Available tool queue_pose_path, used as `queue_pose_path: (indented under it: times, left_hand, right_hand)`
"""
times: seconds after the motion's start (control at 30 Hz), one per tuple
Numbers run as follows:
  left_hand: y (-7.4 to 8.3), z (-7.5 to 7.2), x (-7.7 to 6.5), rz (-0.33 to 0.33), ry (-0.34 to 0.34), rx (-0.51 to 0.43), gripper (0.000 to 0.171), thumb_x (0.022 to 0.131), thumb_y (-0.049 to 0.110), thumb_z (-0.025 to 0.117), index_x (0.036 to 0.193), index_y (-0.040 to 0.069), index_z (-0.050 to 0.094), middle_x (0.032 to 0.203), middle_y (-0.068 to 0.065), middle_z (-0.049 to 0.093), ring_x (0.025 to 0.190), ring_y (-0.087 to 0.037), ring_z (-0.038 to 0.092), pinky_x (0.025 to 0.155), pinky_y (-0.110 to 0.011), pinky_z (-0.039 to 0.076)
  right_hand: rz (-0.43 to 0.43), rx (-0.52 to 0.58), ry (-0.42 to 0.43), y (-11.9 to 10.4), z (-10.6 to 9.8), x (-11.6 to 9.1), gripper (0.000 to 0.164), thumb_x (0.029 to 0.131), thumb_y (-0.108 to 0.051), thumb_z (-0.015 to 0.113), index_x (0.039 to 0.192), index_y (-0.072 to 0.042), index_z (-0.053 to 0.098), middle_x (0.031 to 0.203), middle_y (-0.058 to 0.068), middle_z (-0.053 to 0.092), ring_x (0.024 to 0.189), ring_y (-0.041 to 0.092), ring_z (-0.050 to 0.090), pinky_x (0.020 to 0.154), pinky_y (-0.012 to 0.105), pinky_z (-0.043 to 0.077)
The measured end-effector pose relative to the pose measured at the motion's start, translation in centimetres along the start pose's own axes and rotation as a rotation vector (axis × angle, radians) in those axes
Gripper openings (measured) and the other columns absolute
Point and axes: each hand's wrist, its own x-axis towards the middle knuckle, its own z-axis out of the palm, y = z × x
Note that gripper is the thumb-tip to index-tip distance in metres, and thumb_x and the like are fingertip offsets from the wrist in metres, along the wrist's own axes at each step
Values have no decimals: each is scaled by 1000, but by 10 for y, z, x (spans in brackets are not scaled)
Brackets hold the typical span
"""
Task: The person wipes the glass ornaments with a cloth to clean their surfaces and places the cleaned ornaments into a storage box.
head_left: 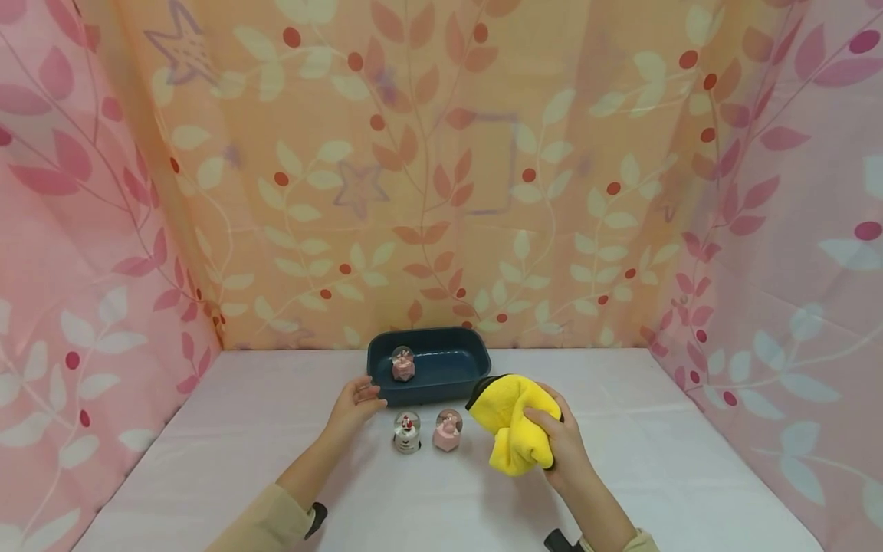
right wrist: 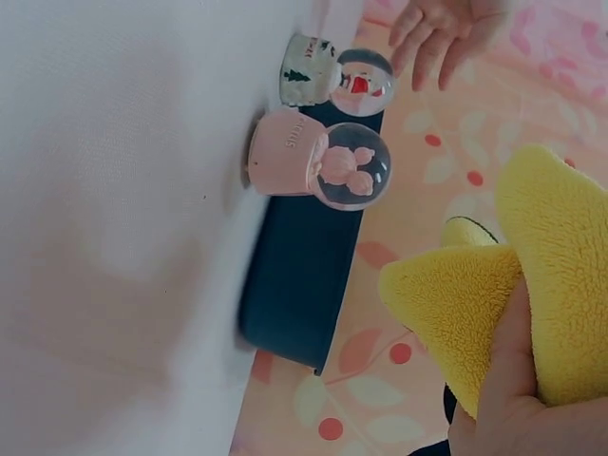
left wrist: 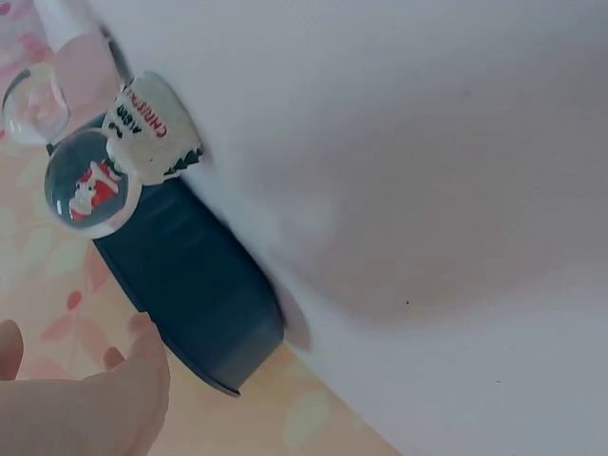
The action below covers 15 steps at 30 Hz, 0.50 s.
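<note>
Near the blue tray [head_left: 431, 392], the left hand [head_left: 356, 404] is relaxed; the right hand [head_left: 564, 437] grips a yellow cloth [head_left: 512, 422]

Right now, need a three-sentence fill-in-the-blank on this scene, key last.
The cloth in the right hand is mainly coloured ____.
The tray contains exactly ____ snow globe.
In the head view, the white-based snow globe stands to the ____ of the pink one outside the tray.

Missing words: yellow; one; left.

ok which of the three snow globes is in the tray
The pink snow globe left of centre inside the blue tray; the white-based globe and the other pink globe stand on the table in front.
</note>
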Motion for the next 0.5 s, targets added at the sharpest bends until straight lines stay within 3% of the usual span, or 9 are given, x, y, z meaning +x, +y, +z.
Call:
queue_pose_path:
  times: [0.13, 0.33, 0.5]
  left_hand:
    - [-1, 2, -8, 1, -16, 25, 57, 87, -3, 63, 135, -13, 35, 128, -33, 50, 117, -44, 51, 98, -46, 43]
    - [-5, 3, -19, 20, -92, 118, 58, 84, -5, 67, 133, -15, 37, 125, -35, 52, 116, -48, 51, 95, -48, 45]
    - [-10, 5, -24, -43, -139, 228, 68, 82, 2, 74, 138, -11, 38, 126, -28, 53, 115, -44, 50, 92, -52, 45]
  right_hand:
    - [4, 8, 1, 0, 0, -1, 55, 94, -6, 55, 143, -10, 32, 124, 6, 40, 102, 18, 49, 82, 27, 49]
    - [3, 7, -6, -2, -1, -2, 55, 93, -6, 55, 143, -10, 31, 124, 6, 40, 102, 17, 50, 82, 26, 48]
    - [7, 0, 0, -3, -1, -3, 55, 93, -6, 55, 143, -10, 31, 124, 5, 41, 102, 16, 50, 82, 26, 48]
